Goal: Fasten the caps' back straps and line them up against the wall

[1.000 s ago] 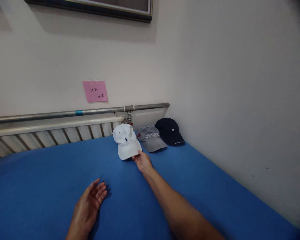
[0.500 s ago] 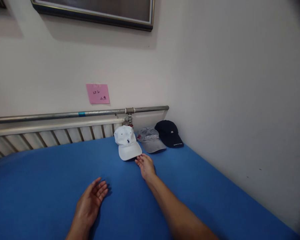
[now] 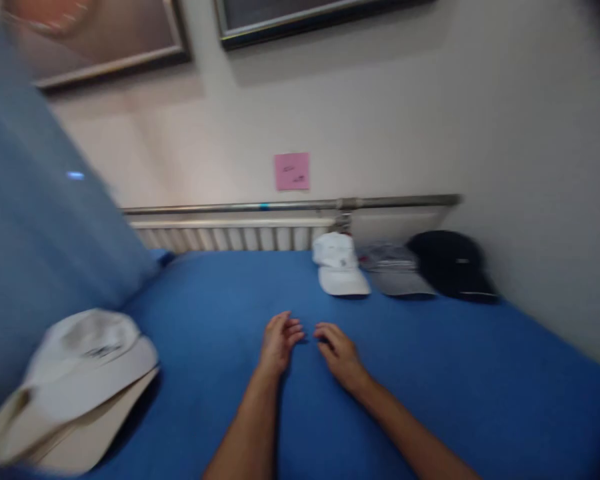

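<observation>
My left hand [image 3: 279,342] and my right hand [image 3: 339,351] hover close together over the blue bed cover [image 3: 455,387], fingertips almost meeting, both holding nothing with fingers loosely curled but apart. Beyond them a white cap [image 3: 339,273] lies at the far edge, with a grey cap [image 3: 396,275] and a dark navy cap [image 3: 451,265] in a row to its right. Two more pale caps [image 3: 75,383], a white one on a beige one, lie stacked at the near left. The picture is smeared by motion.
A radiator [image 3: 230,237] and a metal pipe [image 3: 290,207] run along the back wall, with a pink note [image 3: 292,171] stuck above. Framed pictures [image 3: 290,20] hang higher up. A blue fabric mass [image 3: 35,247] rises at the left. The right wall borders the bed.
The view has swung left, bringing the stacked caps and blue fabric into sight. My right hand has let go of the white cap's brim and drawn back beside my left hand.
</observation>
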The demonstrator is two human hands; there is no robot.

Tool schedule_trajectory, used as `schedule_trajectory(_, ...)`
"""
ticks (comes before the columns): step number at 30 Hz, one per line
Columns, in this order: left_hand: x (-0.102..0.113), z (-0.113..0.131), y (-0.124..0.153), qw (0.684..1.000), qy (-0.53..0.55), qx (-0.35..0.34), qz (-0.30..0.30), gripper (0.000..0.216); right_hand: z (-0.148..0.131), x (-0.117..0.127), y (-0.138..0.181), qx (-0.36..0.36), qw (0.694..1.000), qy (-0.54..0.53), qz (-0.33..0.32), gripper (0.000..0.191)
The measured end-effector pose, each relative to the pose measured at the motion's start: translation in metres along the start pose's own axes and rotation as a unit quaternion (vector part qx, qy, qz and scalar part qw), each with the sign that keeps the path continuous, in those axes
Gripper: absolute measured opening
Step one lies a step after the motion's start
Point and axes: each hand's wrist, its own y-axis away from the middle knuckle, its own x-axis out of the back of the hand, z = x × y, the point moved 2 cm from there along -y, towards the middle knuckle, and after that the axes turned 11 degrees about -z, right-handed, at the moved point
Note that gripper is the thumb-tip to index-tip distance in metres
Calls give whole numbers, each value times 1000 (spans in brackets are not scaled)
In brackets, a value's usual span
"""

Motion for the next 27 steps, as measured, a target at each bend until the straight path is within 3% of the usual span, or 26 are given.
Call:
schedule_trajectory(3, 19, 8, 6, 999, 1, -34, 33, 9, 1, -8, -1, 63, 978, 180, -78, 13)
schedule_trajectory(6, 47, 22, 25, 994, -7, -77, 76, 11, 1, -8, -2, 88, 958, 251, -106, 15)
schedule_trajectory(13, 125, 66, 113, 952, -38, -209, 221, 17, -5, -7, 1, 90, 945, 291, -117, 19)
schedule_trajectory(17, 169, 103, 163, 903, -24, -276, 328, 2, -3, -8, -1, 90, 944, 293, -123, 19)
schedule_trajectory(19, 187, 121, 177, 882, -13, -296, 367, 5, -3, -8, -1, 88, 944, 294, -122, 19)
schedule_trajectory(23, 209, 149, 178, 880, 6, -268, 393, 6, -4, -6, 1, 85, 947, 285, -118, 17)
schedule_trajectory(27, 212, 166, 160, 895, 4, -244, 373, 9, -6, -4, 6, 72, 953, 267, -122, 16)
